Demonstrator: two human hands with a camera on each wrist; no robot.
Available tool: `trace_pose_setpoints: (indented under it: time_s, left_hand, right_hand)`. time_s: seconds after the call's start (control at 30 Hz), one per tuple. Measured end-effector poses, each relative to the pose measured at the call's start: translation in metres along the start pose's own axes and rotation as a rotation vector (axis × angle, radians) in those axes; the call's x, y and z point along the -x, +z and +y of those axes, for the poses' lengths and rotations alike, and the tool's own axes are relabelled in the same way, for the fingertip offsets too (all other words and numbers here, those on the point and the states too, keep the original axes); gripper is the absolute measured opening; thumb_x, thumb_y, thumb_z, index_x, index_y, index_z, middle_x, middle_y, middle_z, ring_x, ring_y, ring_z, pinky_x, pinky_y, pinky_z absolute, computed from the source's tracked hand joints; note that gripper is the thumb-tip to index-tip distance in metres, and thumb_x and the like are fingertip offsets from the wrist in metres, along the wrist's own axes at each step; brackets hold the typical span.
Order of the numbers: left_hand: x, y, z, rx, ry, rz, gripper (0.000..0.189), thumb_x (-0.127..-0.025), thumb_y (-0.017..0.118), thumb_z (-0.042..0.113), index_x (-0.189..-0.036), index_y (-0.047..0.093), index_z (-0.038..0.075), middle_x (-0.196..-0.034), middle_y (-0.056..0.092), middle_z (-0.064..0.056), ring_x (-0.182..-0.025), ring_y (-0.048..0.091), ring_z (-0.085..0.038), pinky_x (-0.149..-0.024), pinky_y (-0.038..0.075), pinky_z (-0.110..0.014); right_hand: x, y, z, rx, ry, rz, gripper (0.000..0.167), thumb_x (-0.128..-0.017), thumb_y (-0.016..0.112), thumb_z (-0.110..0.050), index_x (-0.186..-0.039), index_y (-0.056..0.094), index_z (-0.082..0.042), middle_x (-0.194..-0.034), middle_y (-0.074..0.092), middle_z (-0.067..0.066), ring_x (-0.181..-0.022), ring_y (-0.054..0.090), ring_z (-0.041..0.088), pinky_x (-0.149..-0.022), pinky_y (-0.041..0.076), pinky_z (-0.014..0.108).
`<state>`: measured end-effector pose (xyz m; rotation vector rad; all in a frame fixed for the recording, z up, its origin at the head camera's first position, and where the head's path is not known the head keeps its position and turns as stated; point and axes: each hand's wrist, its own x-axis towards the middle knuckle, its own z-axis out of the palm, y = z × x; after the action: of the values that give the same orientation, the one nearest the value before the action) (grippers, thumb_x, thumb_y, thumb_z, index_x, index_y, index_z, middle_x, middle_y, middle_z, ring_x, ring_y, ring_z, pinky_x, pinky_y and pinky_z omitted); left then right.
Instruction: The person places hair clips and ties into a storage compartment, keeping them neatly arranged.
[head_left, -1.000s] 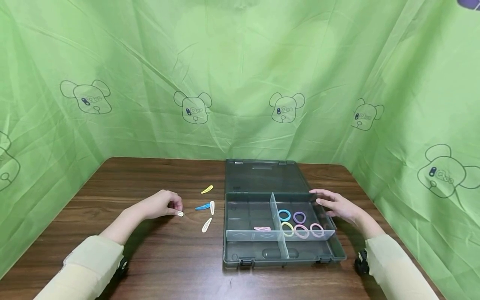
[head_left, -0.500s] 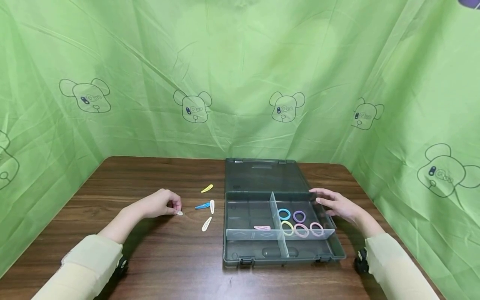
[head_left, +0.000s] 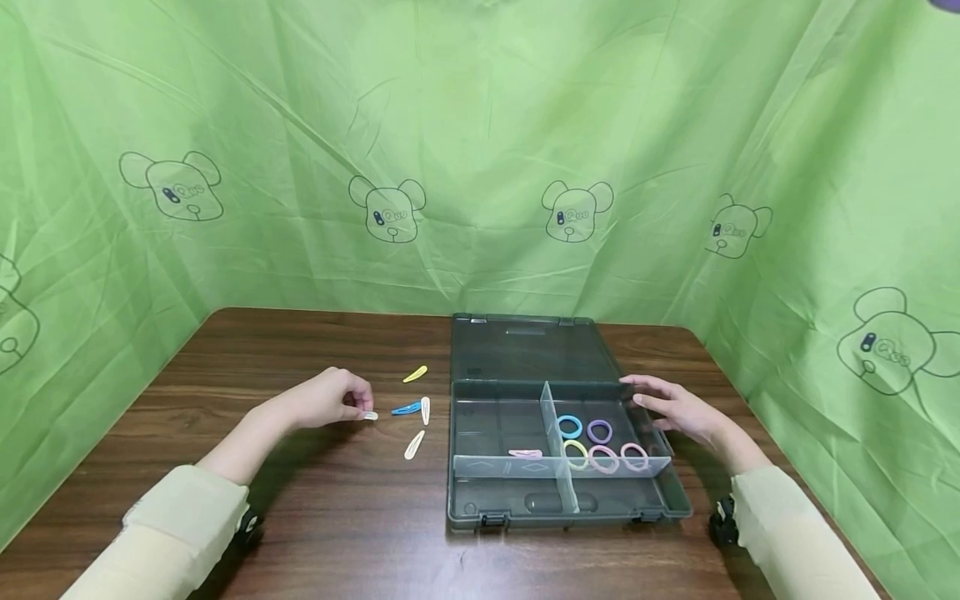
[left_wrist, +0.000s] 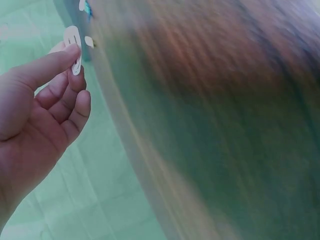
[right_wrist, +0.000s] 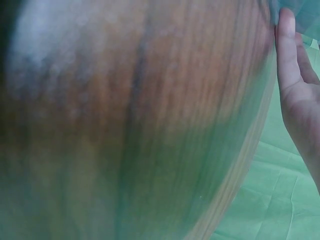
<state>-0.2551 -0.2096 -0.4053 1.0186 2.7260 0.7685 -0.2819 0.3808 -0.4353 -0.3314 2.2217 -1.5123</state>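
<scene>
Left of the open divided storage box [head_left: 504, 493], your left hand [head_left: 330, 398] pinches a white snap hair clip [left_wrist: 73, 35] near the blue snap clip [head_left: 407, 408]; your right hand [head_left: 678, 410], fingers loosely extended, is at the box's right edge.

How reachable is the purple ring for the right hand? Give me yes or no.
Probably yes: the right hand is beside the box, the lid is open, and only the side wall seems to separate the hand from the purple ring.
</scene>
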Motion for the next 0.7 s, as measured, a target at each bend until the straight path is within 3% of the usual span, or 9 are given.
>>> trace_pose_setpoints:
  time_s: [0.37,0.7]
  left_hand:
    - [-0.009,-0.01,0.023,-0.006,0.03,0.027,0.008,-0.083,0.067,0.005,-0.079,0.065,0.012,-0.068,0.057,0.011,-0.063,0.051,-0.004,-0.058,0.045,-0.021]
    - [-0.016,-0.019,0.052,0.015,0.043,0.078,0.01,-0.085,0.068,0.012,-0.08,0.064,0.02,-0.071,0.061,0.009,-0.066,0.054,-0.005,-0.061,0.047,-0.022]
  right_hand:
    - [-0.001,-0.001,-0.001,-0.004,-0.01,-0.014,0.05,-0.098,0.05,-0.026,-0.143,0.034,-0.009,-0.136,0.041,0.027,-0.111,0.057,0.017,-0.083,0.052,0.044]
    - [0.001,0.0,0.001,-0.012,-0.024,-0.023,0.049,-0.099,0.049,-0.023,-0.143,0.034,-0.008,-0.138,0.04,0.028,-0.116,0.055,0.024,-0.084,0.052,0.045]
